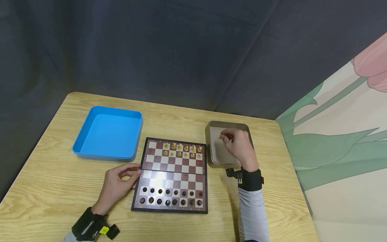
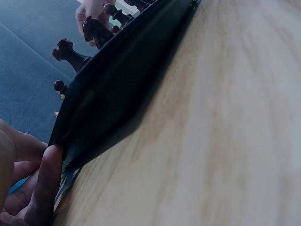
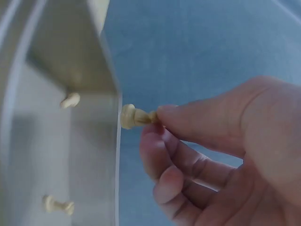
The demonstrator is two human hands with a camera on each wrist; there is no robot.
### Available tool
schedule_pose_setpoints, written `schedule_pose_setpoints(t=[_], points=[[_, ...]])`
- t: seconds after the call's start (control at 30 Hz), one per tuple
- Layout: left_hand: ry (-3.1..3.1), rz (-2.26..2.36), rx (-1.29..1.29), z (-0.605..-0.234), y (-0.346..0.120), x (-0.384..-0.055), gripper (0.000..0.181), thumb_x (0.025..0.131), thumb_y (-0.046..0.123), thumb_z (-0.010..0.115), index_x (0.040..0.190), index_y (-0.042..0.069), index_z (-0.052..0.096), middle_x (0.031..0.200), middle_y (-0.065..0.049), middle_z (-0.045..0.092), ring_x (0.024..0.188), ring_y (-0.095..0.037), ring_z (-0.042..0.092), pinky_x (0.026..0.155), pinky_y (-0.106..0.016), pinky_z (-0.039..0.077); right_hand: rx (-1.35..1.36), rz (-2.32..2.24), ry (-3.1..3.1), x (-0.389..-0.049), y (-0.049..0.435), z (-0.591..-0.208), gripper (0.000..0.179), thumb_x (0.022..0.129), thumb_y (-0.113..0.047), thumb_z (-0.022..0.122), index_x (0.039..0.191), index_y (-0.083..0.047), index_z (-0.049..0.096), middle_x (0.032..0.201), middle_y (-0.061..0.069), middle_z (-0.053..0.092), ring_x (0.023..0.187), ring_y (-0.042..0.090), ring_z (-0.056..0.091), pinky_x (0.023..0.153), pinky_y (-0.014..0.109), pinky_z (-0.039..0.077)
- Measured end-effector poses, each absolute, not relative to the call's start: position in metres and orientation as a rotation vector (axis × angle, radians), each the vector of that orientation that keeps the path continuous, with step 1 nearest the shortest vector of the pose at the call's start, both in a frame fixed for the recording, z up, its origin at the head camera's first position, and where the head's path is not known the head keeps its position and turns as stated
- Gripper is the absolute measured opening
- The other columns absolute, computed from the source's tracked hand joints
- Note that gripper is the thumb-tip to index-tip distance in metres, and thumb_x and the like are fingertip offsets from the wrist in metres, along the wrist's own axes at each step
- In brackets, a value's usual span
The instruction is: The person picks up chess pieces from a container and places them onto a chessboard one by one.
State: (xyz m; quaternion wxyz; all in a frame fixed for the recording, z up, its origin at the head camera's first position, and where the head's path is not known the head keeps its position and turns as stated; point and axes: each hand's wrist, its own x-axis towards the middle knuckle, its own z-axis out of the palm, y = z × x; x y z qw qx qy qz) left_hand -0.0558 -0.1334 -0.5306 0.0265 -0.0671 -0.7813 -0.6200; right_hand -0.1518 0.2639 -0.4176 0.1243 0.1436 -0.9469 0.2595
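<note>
My left hand [image 1: 118,183] holds the left edge of an unfolded chessboard [image 1: 169,167] near its hinge, thumb and fingertips at the rim. At the right, my right hand [image 1: 239,144] is over a metal tin [image 1: 214,159]. It pinches a cream chess piece [image 3: 136,117] between thumb and fingers, base pointing away from the fingertips. Inside the tin lie a cream piece [image 3: 70,100] near the corner and another cream piece [image 3: 57,205] on its side. Two rows of cream pieces [image 1: 179,146] stand on the board's far side, dark pieces [image 1: 167,202] on its near side.
A blue tray [image 1: 110,134] sits at the back left of the wooden table [image 1: 169,227]. Dark cloth [image 1: 169,60] hangs behind the table. To the right is a wall or curtain with a flower print [image 1: 335,148].
</note>
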Motion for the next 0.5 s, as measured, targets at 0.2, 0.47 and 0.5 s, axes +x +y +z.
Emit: schedule_pose_setpoints(t=[0.2, 0.47, 0.5], points=[[-2.398, -1.94, -0.219, -0.53, -0.134, -0.056, 0.029, 0.075, 0.021, 0.067, 0.102, 0.012, 0.062, 0.075, -0.003, 0.065, 0.057, -0.015, 0.061, 0.037, -0.027, 0.05, 0.535, 0.815, -2.748, -0.151, 0.241, -0.4, 0.01, 0.081, -0.015, 0.061, 0.09, -0.012, 0.066, 0.079, -0.007, 0.06, 0.061, 0.004, 0.051, 0.05, 0.023, 0.046], [-2.394, -1.965, -0.235, -0.519, -0.132, -0.055, 0.027, 0.076, 0.015, 0.067, 0.101, 0.008, 0.061, 0.075, -0.007, 0.064, 0.055, -0.018, 0.061, 0.037, -0.029, 0.05, 0.766, 0.878, -2.752, -0.156, 0.205, -0.381, 0.008, 0.083, -0.018, 0.058, 0.089, -0.021, 0.064, 0.083, -0.009, 0.059, 0.062, 0.002, 0.052, 0.05, 0.02, 0.046], [-2.393, -1.967, -0.24, -0.516, -0.131, -0.054, 0.027, 0.076, 0.014, 0.067, 0.101, 0.006, 0.061, 0.075, -0.008, 0.064, 0.054, -0.018, 0.061, 0.037, -0.03, 0.049, 0.793, 0.882, -2.757, -0.157, 0.201, -0.38, 0.008, 0.083, -0.019, 0.058, 0.089, -0.021, 0.064, 0.083, -0.009, 0.059, 0.061, 0.002, 0.051, 0.049, 0.02, 0.045]])
